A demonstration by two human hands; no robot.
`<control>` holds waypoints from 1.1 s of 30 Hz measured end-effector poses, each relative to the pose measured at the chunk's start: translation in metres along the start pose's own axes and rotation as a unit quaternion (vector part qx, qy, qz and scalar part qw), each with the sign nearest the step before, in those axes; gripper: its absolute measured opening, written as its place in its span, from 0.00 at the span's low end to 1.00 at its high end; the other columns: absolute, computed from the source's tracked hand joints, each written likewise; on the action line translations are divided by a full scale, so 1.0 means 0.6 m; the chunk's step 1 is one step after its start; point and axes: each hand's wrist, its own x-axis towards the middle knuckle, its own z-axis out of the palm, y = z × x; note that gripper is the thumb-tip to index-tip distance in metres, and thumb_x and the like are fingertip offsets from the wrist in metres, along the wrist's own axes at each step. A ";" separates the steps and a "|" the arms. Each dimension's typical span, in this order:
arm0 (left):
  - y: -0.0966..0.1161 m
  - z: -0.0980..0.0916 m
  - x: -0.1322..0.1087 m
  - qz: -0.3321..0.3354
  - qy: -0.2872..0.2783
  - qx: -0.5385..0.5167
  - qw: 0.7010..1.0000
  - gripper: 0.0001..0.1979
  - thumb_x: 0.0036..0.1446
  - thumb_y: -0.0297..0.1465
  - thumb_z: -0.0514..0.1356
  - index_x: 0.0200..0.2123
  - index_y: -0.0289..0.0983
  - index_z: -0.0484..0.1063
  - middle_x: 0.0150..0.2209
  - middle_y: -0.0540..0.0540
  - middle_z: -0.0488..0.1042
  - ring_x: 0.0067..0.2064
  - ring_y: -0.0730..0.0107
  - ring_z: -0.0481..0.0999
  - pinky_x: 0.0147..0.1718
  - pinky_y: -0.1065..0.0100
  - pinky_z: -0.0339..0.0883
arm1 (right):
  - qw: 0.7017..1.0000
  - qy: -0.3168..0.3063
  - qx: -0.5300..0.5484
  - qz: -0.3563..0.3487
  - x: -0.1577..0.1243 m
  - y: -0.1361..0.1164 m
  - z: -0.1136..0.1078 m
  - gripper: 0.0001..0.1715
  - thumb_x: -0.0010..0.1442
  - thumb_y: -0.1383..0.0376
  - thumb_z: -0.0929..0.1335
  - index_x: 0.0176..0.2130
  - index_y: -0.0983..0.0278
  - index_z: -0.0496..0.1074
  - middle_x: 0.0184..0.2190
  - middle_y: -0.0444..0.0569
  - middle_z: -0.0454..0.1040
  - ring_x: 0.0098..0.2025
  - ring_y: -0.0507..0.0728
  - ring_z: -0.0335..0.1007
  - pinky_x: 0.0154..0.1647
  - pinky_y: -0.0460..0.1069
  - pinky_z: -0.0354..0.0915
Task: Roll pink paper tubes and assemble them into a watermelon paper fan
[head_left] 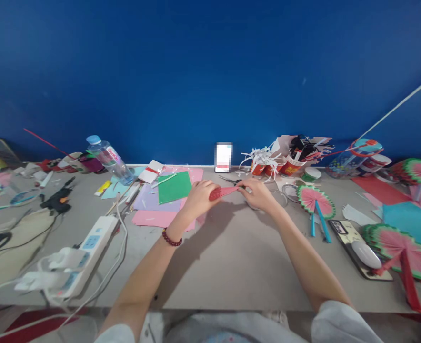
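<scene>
A strip of pleated red paper (228, 191) is stretched between my two hands, raised above the middle of the table. My left hand (202, 196) is wrapped round its left end, where the narrow folds show. The fingertips of my right hand (255, 194) pinch its right end, which looks flatter. Just behind my right hand lies a pair of scissors (228, 180), partly hidden. Left of my left hand is a pile of coloured sheets with a green sheet (175, 187) on top and a pink sheet (153, 218) at the front.
To the right lie finished paper fans (317, 201) and a phone (342, 228) with a white mouse (365, 254) on it. A power strip (92, 247), a glue gun (58, 197) and a tilted bottle (112, 159) occupy the left. Cups (292, 166) and a lit phone (224, 157) stand along the blue wall.
</scene>
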 end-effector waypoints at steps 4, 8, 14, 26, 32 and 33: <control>-0.003 0.009 0.000 0.000 0.031 0.009 0.999 0.08 0.59 0.35 0.56 0.36 0.38 0.73 0.33 0.46 0.76 0.39 0.64 0.73 0.43 0.61 0.57 | 1.000 -0.007 0.003 0.009 0.000 -0.005 0.004 0.12 0.60 0.63 0.64 0.40 0.62 0.74 0.36 0.51 0.77 0.38 0.59 0.70 0.40 0.51 0.63; -0.011 0.010 0.000 -0.007 0.052 -0.001 0.999 0.08 0.58 0.33 0.58 0.29 0.37 0.73 0.30 0.48 0.75 0.36 0.65 0.72 0.41 0.63 0.56 | 0.998 -0.039 0.035 0.018 -0.003 -0.003 0.000 0.14 0.60 0.61 0.64 0.44 0.59 0.74 0.40 0.49 0.77 0.40 0.58 0.71 0.40 0.51 0.65; -0.008 0.008 -0.002 0.010 0.051 0.026 0.998 0.11 0.60 0.32 0.56 0.26 0.37 0.71 0.28 0.48 0.74 0.35 0.67 0.71 0.41 0.63 0.54 | 0.993 -0.117 0.011 -0.033 -0.012 -0.012 -0.010 0.44 0.50 0.53 0.71 0.62 0.54 0.56 0.60 0.51 0.62 0.59 0.64 0.59 0.57 0.59 0.58; 0.026 0.005 -0.007 0.027 0.043 0.033 0.998 0.12 0.62 0.30 0.52 0.29 0.37 0.72 0.29 0.48 0.73 0.35 0.67 0.70 0.40 0.63 0.54 | 0.976 0.056 -0.158 -0.141 -0.002 -0.041 0.034 0.13 0.62 0.63 0.64 0.32 0.60 0.78 0.32 0.50 0.78 0.42 0.58 0.70 0.56 0.57 0.55; 0.023 0.009 -0.008 0.023 -0.001 0.031 0.999 0.09 0.59 0.36 0.57 0.38 0.39 0.74 0.34 0.47 0.75 0.39 0.64 0.71 0.40 0.62 0.53 | 0.968 0.070 -0.188 -0.148 -0.004 -0.042 0.041 0.14 0.62 0.67 0.64 0.31 0.61 0.78 0.26 0.50 0.75 0.36 0.56 0.67 0.48 0.54 0.57; 0.022 0.011 -0.007 0.026 -0.006 0.030 0.999 0.09 0.58 0.36 0.58 0.38 0.39 0.74 0.33 0.47 0.75 0.39 0.65 0.71 0.40 0.62 0.53 | 0.967 0.066 -0.192 -0.151 -0.004 -0.044 0.042 0.15 0.62 0.67 0.63 0.31 0.61 0.78 0.25 0.50 0.74 0.36 0.56 0.67 0.48 0.54 0.56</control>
